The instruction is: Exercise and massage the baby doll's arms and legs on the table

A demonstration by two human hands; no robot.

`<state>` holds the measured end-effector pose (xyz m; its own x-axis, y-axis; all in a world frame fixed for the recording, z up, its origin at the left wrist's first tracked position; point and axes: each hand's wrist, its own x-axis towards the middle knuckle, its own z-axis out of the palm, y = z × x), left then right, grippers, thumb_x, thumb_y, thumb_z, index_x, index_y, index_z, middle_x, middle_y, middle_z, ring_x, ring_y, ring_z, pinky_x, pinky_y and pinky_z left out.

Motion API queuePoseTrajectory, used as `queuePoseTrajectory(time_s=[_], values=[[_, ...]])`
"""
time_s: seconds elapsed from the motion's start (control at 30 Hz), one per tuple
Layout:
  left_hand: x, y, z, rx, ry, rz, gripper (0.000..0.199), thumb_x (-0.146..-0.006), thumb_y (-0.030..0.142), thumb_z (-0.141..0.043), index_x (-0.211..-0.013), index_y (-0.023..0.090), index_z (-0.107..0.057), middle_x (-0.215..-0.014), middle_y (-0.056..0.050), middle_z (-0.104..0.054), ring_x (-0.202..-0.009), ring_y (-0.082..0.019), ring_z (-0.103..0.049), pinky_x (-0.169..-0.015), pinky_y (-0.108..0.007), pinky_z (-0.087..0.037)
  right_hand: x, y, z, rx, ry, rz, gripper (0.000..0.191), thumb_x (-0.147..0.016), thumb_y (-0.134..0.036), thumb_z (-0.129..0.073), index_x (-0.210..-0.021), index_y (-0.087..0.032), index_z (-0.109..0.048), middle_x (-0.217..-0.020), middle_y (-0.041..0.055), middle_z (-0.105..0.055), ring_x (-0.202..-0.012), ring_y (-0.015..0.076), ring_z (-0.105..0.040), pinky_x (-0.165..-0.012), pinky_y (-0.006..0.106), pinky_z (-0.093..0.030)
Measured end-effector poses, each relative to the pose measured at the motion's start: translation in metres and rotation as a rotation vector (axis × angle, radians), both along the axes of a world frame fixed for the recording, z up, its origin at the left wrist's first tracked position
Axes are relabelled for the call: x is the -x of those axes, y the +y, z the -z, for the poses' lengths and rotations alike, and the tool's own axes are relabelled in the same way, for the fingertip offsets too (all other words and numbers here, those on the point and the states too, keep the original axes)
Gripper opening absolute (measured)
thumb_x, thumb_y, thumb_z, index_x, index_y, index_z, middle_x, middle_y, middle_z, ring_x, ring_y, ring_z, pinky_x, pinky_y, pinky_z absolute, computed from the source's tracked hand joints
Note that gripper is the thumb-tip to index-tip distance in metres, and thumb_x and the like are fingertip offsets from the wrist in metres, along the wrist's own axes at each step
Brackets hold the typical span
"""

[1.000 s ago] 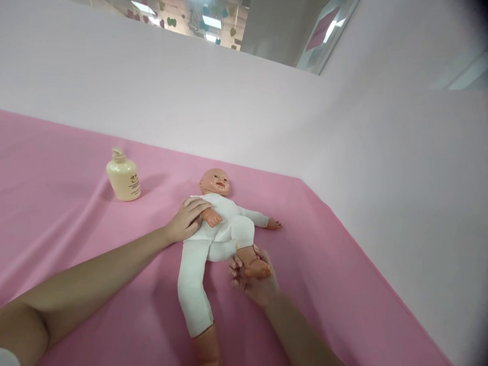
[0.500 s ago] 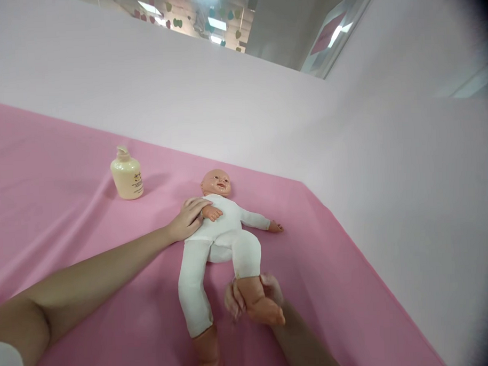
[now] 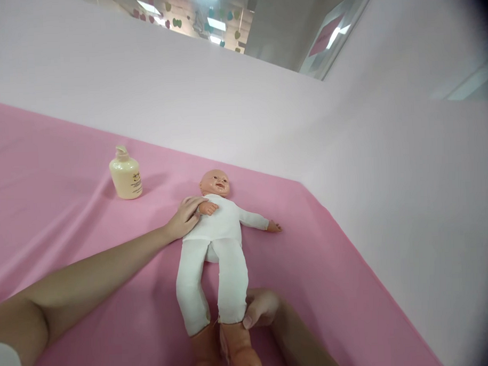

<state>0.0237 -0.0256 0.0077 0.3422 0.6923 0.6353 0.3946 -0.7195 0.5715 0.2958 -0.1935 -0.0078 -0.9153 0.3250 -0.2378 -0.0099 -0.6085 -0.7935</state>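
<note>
A baby doll with a white cloth body lies face up on a pink sheet, its head away from me. My left hand is closed over the doll's arm on the left side, just above the small doll hand. Down at the ankle, my right hand is wrapped around the doll's lower leg, the thumb showing on the near side and some fingers hidden behind it. Both doll legs are stretched out toward me, side by side.
A cream pump bottle stands on the sheet to the left of the doll's head. White padded walls rise behind the sheet and on the right. A mirror or window is at the top.
The leg in my right hand has come down and straightened beside the other leg; it was bent with the foot raised. My left hand has stayed on the arm.
</note>
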Motion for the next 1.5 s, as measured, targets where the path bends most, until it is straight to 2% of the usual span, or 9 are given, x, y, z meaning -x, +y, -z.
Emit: queuePoseTrajectory(time_s=[0.13, 0.3, 0.37, 0.53, 0.67, 0.83, 0.97, 1.23, 1.5], values=[[0.004, -0.003, -0.001, -0.002, -0.085, 0.026, 0.04, -0.097, 0.031, -0.043, -0.133, 0.021, -0.057, -0.132, -0.012, -0.065, -0.124, -0.027, -0.056, -0.112, -0.051, -0.041, 0.008, 0.002, -0.009, -0.062, 0.177, -0.021, 0.05, -0.069, -0.06, -0.074, -0.082, -0.012, -0.069, -0.073, 0.0108, -0.072, -0.074, 0.0249, -0.071, -0.078, 0.037, -0.054], [0.005, -0.005, -0.001, -0.024, -0.141, 0.048, 0.04, -0.099, 0.035, -0.04, -0.131, 0.021, -0.059, -0.13, -0.013, -0.066, -0.123, -0.027, -0.058, -0.112, -0.051, -0.042, 0.013, 0.014, -0.005, -0.15, 0.494, -0.215, 0.068, -0.074, -0.079, -0.053, -0.077, -0.015, -0.072, -0.064, 0.0094, -0.068, -0.055, 0.0191, -0.062, -0.056, 0.031, -0.048], [0.005, -0.005, -0.002, -0.035, -0.124, 0.059, 0.041, -0.099, 0.035, -0.04, -0.132, 0.021, -0.059, -0.13, -0.013, -0.066, -0.123, -0.028, -0.058, -0.112, -0.051, -0.041, 0.013, 0.016, -0.004, -0.179, 0.498, -0.164, 0.071, -0.073, -0.083, -0.049, -0.07, -0.016, -0.07, -0.062, 0.0091, -0.066, -0.055, 0.0184, -0.06, -0.056, 0.03, -0.047], [0.005, -0.004, -0.003, -0.108, -0.056, 0.095, 0.043, -0.095, 0.028, -0.04, -0.133, 0.021, -0.058, -0.131, -0.012, -0.067, -0.123, -0.028, -0.058, -0.111, -0.051, -0.042, 0.015, 0.017, -0.013, -0.17, 0.458, 0.124, 0.068, -0.081, -0.08, -0.039, -0.064, -0.019, -0.062, -0.06, 0.006, -0.057, -0.06, 0.0182, -0.055, -0.058, 0.031, -0.047], [0.005, -0.006, -0.007, -0.111, -0.005, 0.107, 0.049, -0.087, 0.02, -0.042, -0.133, 0.021, -0.059, -0.13, -0.011, -0.067, -0.124, -0.027, -0.059, -0.111, -0.051, -0.042, 0.016, 0.015, -0.023, -0.081, 0.451, 0.244, 0.078, -0.085, -0.086, -0.022, -0.063, -0.02, -0.058, -0.059, 0.0032, -0.049, -0.062, 0.0175, -0.049, -0.062, 0.034, -0.051], [0.003, -0.005, -0.007, -0.124, 0.028, 0.111, 0.052, -0.081, 0.018, -0.043, -0.129, 0.021, -0.061, -0.123, -0.01, -0.07, -0.121, -0.027, -0.06, -0.111, -0.052, -0.042, 0.013, 0.016, -0.029, 0.075, 0.359, 0.391, 0.076, -0.088, -0.085, -0.026, -0.061, -0.019, -0.054, -0.065, 0.0009, -0.046, -0.064, 0.0152, -0.046, -0.073, 0.036, -0.054], [0.0, -0.001, -0.001, -0.149, -0.008, 0.094, 0.051, -0.079, 0.018, -0.043, -0.127, 0.021, -0.063, -0.119, -0.009, -0.071, -0.117, -0.026, -0.061, -0.11, -0.052, -0.043, 0.012, 0.02, -0.03, 0.123, 0.38, 0.416, 0.074, -0.085, -0.086, -0.033, -0.059, -0.019, -0.052, -0.067, 0.0002, -0.045, -0.065, 0.0146, -0.045, -0.075, 0.034, -0.053], [0.003, -0.004, -0.008, -0.151, 0.027, 0.128, 0.052, -0.08, 0.016, -0.044, -0.129, 0.021, -0.061, -0.124, -0.01, -0.07, -0.12, -0.026, -0.06, -0.11, -0.051, -0.043, 0.015, 0.019, -0.034, 0.114, 0.305, 0.484, 0.066, -0.088, -0.077, -0.044, -0.061, -0.017, -0.056, -0.069, 0.0009, -0.047, -0.067, 0.015, -0.048, -0.075, 0.033, -0.049], [0.002, -0.002, -0.003, -0.15, 0.022, 0.112, 0.052, -0.079, 0.015, -0.044, -0.128, 0.021, -0.062, -0.124, -0.009, -0.07, -0.12, -0.027, -0.06, -0.111, -0.051, -0.042, 0.017, 0.019, -0.034, 0.139, 0.178, 0.534, 0.066, -0.085, -0.078, -0.05, -0.063, -0.016, -0.058, -0.069, 0.0013, -0.049, -0.068, 0.0149, -0.051, -0.071, 0.029, -0.046]])
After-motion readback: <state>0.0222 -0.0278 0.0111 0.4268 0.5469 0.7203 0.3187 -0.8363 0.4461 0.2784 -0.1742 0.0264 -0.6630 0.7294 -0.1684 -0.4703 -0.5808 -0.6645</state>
